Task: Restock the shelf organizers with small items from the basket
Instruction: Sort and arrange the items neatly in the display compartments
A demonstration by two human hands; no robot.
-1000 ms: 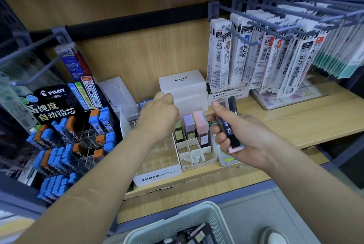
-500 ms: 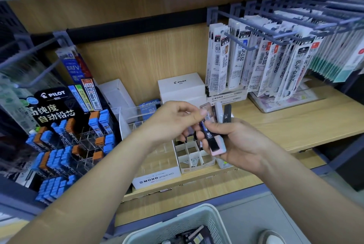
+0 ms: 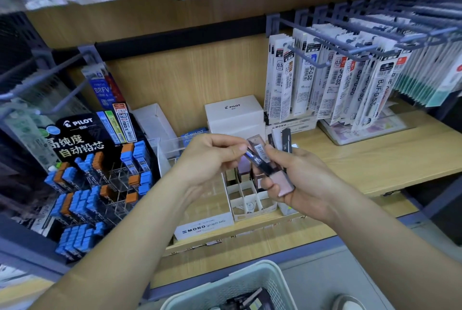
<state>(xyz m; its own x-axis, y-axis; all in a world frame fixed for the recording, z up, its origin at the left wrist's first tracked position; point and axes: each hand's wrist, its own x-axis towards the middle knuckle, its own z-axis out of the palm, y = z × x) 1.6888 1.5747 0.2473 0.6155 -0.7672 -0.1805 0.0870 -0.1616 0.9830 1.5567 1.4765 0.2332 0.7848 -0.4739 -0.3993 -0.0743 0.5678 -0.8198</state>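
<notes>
While the right hand (image 3: 300, 179) grips a bunch of slim lead cases (image 3: 286, 184), the left hand (image 3: 212, 157) pinches the top end of 1 dark case (image 3: 257, 162) in that bunch. Both hover just above the white divided organizer (image 3: 247, 201) on the wooden shelf (image 3: 375, 159); the basket (image 3: 240, 282) sits below.

Matt wood-grain shelf (image 3: 375, 159), perforated plastic basket (image 3: 225, 287), glossy clear plastic organizer (image 3: 172, 144).

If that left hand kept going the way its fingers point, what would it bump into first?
The left hand points right, pinching the end of a slim dark case. Going on, it would most likely run into the right hand, which grips that case with several other cases.
</notes>
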